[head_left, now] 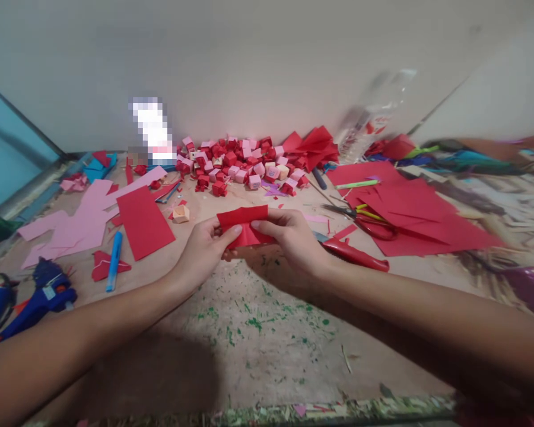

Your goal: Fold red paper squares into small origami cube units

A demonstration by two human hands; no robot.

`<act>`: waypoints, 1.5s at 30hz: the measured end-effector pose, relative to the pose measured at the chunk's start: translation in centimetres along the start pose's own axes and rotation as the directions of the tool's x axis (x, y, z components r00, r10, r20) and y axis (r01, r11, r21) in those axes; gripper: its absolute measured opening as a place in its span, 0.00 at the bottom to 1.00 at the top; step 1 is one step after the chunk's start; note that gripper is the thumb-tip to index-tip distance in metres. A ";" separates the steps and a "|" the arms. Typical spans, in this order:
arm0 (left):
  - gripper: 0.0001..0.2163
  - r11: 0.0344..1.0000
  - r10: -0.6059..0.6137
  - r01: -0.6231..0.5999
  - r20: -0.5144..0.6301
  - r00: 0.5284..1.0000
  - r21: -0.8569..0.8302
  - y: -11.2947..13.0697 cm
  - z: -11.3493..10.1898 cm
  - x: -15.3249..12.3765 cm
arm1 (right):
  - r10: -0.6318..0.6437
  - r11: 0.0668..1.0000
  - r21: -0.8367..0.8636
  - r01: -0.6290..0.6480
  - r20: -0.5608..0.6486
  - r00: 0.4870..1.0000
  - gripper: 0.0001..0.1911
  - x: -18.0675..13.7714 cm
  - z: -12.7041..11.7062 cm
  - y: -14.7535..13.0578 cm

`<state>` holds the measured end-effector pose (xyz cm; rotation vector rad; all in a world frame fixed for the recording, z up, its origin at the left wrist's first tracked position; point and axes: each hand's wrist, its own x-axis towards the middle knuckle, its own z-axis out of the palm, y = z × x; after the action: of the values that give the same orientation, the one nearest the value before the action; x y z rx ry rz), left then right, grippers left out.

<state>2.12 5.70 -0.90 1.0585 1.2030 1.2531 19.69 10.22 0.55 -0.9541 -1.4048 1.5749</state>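
A small piece of red paper [249, 217] with creases in it is held up over the middle of the table, its upper part folded. My left hand [207, 246] pinches its left side, thumb on the near face and fingers behind. On the right side, my right hand [296, 237] grips it the same way, with the fingers mostly hidden behind the paper. Just right of my right hand lies a red-handled knife [358, 254]. Scissors [360, 219] with red and yellow handles rest beyond it, partly on red paper sheets [427, 219].
Many small folded red and pink paper pieces [235, 163] are heaped by the wall. Leftward lie pink paper [80, 222], a red sheet [145, 222], a blue pen [114, 261] and a blue glue gun [48, 290]. A clear bottle [378, 118] leans at the back right, near wood strips [493, 207].
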 end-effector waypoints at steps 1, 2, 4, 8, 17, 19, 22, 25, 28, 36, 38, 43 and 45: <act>0.16 1.000 -0.003 0.003 0.000 1.000 -0.009 0.2 0.1 -0.2 | -0.011 1.000 -0.020 0.011 0.005 1.000 0.11 -0.2 -0.1 -0.3; 0.15 1.000 0.007 -0.007 0.003 1.000 -0.020 0.5 0.2 -0.3 | -0.021 0.999 -0.034 0.022 0.012 1.000 0.11 -0.4 -0.1 -0.5; 0.14 0.999 0.030 -0.030 0.010 0.999 -0.033 0.9 0.3 -0.7 | -0.027 0.999 -0.042 0.029 0.038 0.999 0.12 -1.0 -0.3 -0.7; 0.12 1.000 0.009 -0.010 0.042 0.999 0.012 2.0 0.5 -1.4 | -0.018 0.999 -0.033 0.019 0.047 0.999 0.12 -2.4 -0.4 -1.4; 0.08 0.955 -0.091 0.029 0.199 0.976 0.294 6.1 0.8 -3.4 | -0.015 0.991 -0.130 0.023 0.062 0.998 0.10 -5.0 -0.5 -5.4; 0.09 0.949 -0.051 -0.017 0.206 0.977 0.314 6.6 0.9 -3.6 | -0.009 0.988 -0.155 0.017 0.054 0.999 0.09 -5.4 -0.8 -5.8; 0.09 0.958 -0.025 -0.030 0.188 0.982 0.284 6.9 1.3 -4.3 | 0.003 0.984 -0.181 0.005 0.045 0.999 0.09 -6.0 -1.2 -5.8; 0.07 0.968 -0.061 0.015 0.174 0.983 0.252 6.6 1.3 -5.3 | 0.009 0.981 -0.195 0.008 0.090 0.996 0.09 -6.6 -1.3 -5.5; 0.07 0.972 -0.125 0.081 0.192 0.973 0.222 5.6 1.0 -6.4 | 0.042 0.977 -0.214 -0.008 0.155 0.987 0.10 -7.0 -0.9 -5.1; 0.11 0.988 0.006 -0.030 0.159 0.987 0.153 2.9 -0.1 -8.0 | 0.111 0.980 -0.180 -0.080 0.170 0.979 0.08 -8.0 0.2 -4.0; 0.11 0.972 0.042 -0.073 0.140 0.989 0.223 3.0 -0.4 -8.0 | 0.143 0.982 -0.146 -0.118 0.174 0.974 0.08 -8.0 0.3 -3.3; 0.12 0.947 0.103 -0.123 0.082 0.991 0.297 2.4 -1.2 -7.1 | 0.188 0.980 -0.100 -0.173 0.171 0.967 0.08 -7.6 0.5 -0.7; 0.12 0.966 0.085 -0.103 0.083 0.993 0.239 1.8 -1.5 -6.7 | 0.189 0.981 -0.080 -0.178 0.168 0.967 0.10 -7.4 0.6 0.0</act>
<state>0.84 -0.92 1.12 1.3425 1.2861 1.1483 22.08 3.16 0.78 -1.0291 -1.5325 1.7969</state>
